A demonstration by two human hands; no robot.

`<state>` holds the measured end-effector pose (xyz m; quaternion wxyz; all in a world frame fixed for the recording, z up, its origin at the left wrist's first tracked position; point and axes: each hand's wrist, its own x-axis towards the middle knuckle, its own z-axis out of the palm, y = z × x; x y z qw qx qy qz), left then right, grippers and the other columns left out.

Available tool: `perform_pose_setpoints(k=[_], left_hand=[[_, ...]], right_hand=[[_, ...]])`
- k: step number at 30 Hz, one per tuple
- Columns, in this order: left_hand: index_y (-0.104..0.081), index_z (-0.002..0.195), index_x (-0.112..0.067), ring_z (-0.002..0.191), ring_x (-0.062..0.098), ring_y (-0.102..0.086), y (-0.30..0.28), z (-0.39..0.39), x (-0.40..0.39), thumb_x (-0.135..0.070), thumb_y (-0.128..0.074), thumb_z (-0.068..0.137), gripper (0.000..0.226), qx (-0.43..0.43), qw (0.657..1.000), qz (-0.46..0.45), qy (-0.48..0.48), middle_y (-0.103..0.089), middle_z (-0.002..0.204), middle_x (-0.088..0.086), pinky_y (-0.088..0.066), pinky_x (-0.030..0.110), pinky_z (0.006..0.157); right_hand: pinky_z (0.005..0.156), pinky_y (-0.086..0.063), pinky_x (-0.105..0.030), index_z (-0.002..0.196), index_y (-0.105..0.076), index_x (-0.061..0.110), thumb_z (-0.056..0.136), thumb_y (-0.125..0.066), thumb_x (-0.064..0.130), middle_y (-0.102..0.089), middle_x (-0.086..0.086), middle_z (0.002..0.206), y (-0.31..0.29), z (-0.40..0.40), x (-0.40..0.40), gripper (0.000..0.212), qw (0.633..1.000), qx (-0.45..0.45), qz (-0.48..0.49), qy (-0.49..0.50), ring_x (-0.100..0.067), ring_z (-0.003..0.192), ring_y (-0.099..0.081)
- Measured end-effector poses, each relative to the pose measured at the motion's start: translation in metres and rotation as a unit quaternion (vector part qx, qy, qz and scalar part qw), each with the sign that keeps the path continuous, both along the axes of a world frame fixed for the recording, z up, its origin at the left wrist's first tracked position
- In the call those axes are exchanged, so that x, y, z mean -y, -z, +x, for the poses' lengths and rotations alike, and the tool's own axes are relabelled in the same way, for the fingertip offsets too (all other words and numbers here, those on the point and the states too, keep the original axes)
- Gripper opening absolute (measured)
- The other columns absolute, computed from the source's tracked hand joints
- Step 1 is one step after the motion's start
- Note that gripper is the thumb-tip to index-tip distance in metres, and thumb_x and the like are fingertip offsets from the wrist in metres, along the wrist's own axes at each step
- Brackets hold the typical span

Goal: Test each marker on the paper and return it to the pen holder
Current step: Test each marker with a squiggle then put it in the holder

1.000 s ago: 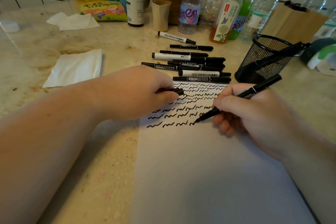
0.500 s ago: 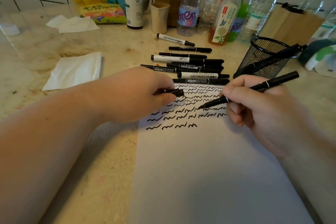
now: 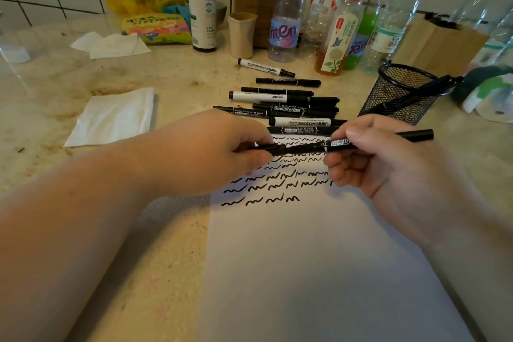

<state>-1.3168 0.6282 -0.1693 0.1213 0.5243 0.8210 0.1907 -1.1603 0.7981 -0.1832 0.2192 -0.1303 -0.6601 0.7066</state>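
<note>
Above the paper (image 3: 319, 258), the right hand (image 3: 388, 166) pinches a black marker (image 3: 361, 141) held level. The left hand (image 3: 211, 153) pinches its cap (image 3: 273, 147) at the marker's tip. Just behind the paper lie more markers (image 3: 286, 103); the mesh pen holder (image 3: 399, 91) stands behind the right hand.

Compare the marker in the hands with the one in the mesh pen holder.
The held marker lies level above the paper, gripped by the right hand, the left hand holding a cap at its tip. The holder marker leans tilted in the pen holder, untouched. Both are slim and black.
</note>
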Motion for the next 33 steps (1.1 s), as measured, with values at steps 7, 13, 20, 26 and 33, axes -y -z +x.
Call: perform_pose_setpoints(k=[7,13,20,26,33], left_hand=[[-0.062,0.100,-0.050,0.075,-0.001,-0.059,-0.006,0.005,0.001,-0.057,-0.045,0.084,0.025,0.005,0.999,0.031,0.026,-0.067,0.084,-0.025,-0.047,0.020,0.064],[-0.066,0.092,-0.041,0.071,0.007,-0.063,-0.009,0.007,0.001,-0.059,-0.042,0.077,0.034,0.014,0.998,0.053,0.011,-0.067,0.083,-0.026,-0.053,0.031,0.067],[-0.072,0.091,-0.036,0.067,0.011,-0.062,-0.013,0.010,0.003,-0.044,-0.055,0.086,0.019,0.101,0.991,0.081,0.043,-0.067,0.069,-0.012,-0.053,0.038,0.072],[-0.075,0.086,-0.034,0.060,0.014,-0.059,-0.014,0.005,0.004,-0.035,-0.060,0.088,0.015,0.155,0.983,0.074,0.059,-0.065,0.059,-0.008,-0.048,0.033,0.065],[-0.062,0.090,-0.043,0.067,0.006,-0.061,-0.005,0.005,-0.003,-0.052,-0.054,0.088,0.013,0.050,0.998,0.042,-0.012,-0.069,0.078,-0.014,-0.052,0.025,0.061]], right_hand=[[0.058,-0.054,-0.026,0.085,-0.080,0.016,0.069,-0.080,0.026,-0.074,-0.012,0.074,0.000,0.003,0.002,0.018,0.998,0.003,0.049,-0.029,-0.021,0.063,-0.069],[0.058,-0.055,-0.025,0.082,-0.082,0.017,0.064,-0.075,0.028,-0.075,-0.012,0.072,-0.002,0.000,0.002,0.022,0.999,-0.016,0.038,-0.027,-0.021,0.062,-0.070],[0.063,-0.057,-0.027,0.082,-0.082,0.020,0.067,-0.076,0.028,-0.076,-0.011,0.074,-0.005,0.004,-0.002,0.018,0.995,-0.044,0.068,-0.061,-0.024,0.067,-0.073],[0.065,-0.057,-0.027,0.088,-0.081,0.021,0.069,-0.081,0.038,-0.077,-0.010,0.077,-0.003,0.004,-0.003,0.027,0.990,-0.056,0.093,-0.086,-0.024,0.070,-0.074],[0.059,-0.052,-0.025,0.089,-0.079,0.023,0.071,-0.075,0.042,-0.071,-0.005,0.071,-0.002,0.001,-0.002,0.027,0.993,-0.034,0.113,-0.011,-0.019,0.063,-0.065]])
